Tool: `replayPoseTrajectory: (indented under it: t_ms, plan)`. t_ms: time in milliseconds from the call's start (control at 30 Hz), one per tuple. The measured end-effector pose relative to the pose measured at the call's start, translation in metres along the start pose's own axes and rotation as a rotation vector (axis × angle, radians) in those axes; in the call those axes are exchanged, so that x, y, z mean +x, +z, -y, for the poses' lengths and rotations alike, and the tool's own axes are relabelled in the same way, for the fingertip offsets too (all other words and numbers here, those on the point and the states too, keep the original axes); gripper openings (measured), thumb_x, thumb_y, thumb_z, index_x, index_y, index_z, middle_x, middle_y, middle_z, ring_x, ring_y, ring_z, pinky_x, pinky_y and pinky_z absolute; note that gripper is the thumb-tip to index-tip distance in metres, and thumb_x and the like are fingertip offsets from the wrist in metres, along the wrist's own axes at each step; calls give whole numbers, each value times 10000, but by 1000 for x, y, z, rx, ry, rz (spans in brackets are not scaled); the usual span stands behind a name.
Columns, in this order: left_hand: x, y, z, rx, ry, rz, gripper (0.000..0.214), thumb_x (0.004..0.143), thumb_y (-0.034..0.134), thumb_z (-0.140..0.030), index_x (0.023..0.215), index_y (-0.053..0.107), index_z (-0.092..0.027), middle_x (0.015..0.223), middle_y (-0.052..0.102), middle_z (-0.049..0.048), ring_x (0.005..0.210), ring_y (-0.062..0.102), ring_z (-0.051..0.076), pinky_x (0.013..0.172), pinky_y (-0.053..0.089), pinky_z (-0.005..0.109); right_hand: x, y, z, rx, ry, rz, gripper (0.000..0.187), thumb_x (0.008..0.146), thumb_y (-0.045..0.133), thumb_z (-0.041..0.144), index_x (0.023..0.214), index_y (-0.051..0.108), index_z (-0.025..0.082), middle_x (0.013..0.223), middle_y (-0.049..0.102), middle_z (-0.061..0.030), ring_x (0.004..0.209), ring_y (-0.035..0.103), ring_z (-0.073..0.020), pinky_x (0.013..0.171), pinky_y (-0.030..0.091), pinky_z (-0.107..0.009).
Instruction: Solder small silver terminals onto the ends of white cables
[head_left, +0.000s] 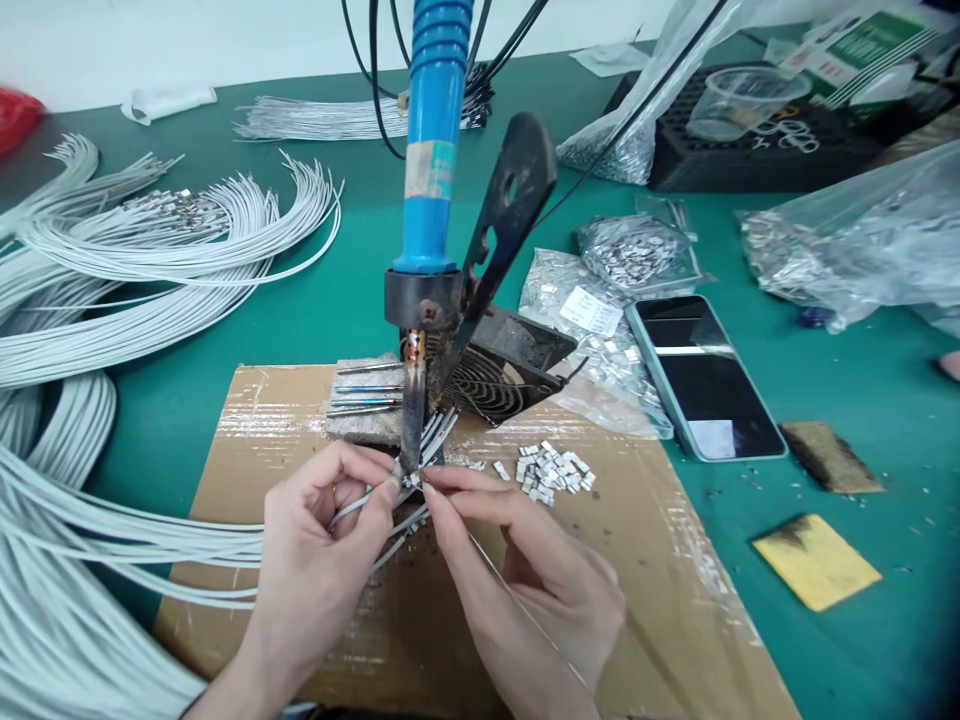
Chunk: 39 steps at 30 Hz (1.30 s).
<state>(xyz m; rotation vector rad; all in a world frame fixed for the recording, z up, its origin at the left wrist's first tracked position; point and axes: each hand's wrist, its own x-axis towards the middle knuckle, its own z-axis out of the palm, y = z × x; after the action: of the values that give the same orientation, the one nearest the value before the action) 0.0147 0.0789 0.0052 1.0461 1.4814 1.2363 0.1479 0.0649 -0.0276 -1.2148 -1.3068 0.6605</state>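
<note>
A blue-handled soldering iron (pixel 433 225) hangs tip-down in a black metal stand arm (pixel 504 205). Below its dark tip (pixel 411 430), my left hand (pixel 319 545) is closed in a pinch on the end of a grey cable (pixel 349 508). My right hand (pixel 529 580) pinches a thin solder wire (pixel 517 598), whose upper end meets the tip area. A small shiny piece sits between my fingertips, partly hidden. More grey cable ends lie behind and below my fingers. A pile of small metal connector pieces (pixel 553 472) is right of my fingertips.
Cardboard (pixel 262 410) covers the green table (pixel 300 345). Bundles of grey cables (pixel 150 330) fill the left. Bits lie on a grey pad (pixel 360 425). To the right are a phone (pixel 709 385), bags of metal parts (pixel 622 255), a yellow sponge (pixel 817 565) and a brown sponge (pixel 829 455).
</note>
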Motion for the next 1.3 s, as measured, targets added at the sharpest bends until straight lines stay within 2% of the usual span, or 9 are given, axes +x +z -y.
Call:
replayPoseTrajectory:
  t_ms: [533, 800, 1067, 1300]
  plan:
    - [-2, 0, -3, 50, 26, -7, 155, 796, 765, -104, 678, 733, -199, 791, 779, -4, 629, 689, 91, 533, 521, 128, 0, 0, 1, -30, -26, -39, 196, 904, 781, 66, 851, 764, 254, 922, 848, 52, 769, 799, -95, 777, 636, -168]
    - [-3, 1, -5, 40, 21, -15, 147, 791, 767, -99, 684, 737, -196, 786, 784, 0, 653, 709, 101, 577, 553, 134, 1, 0, 1, -30, -59, -43, 193, 890, 782, 51, 854, 756, 240, 909, 850, 11, 721, 803, -141, 735, 673, -232]
    - [-2, 1, -1, 21, 1, -3, 149, 795, 759, -98, 690, 732, -200, 752, 771, -6, 641, 703, 110, 566, 554, 149, 1, 1, -1, -51, -40, -25, 190, 898, 777, 64, 840, 759, 244, 891, 849, 14, 724, 804, -139, 734, 670, -228]
    - [-2, 1, -1, 3, -18, 2, 151, 790, 767, -89, 690, 729, -196, 768, 773, -13, 662, 718, 100, 593, 556, 131, 0, 1, -1, -30, -24, -38, 193, 905, 774, 69, 837, 739, 247, 910, 842, 55, 744, 790, -81, 772, 630, -152]
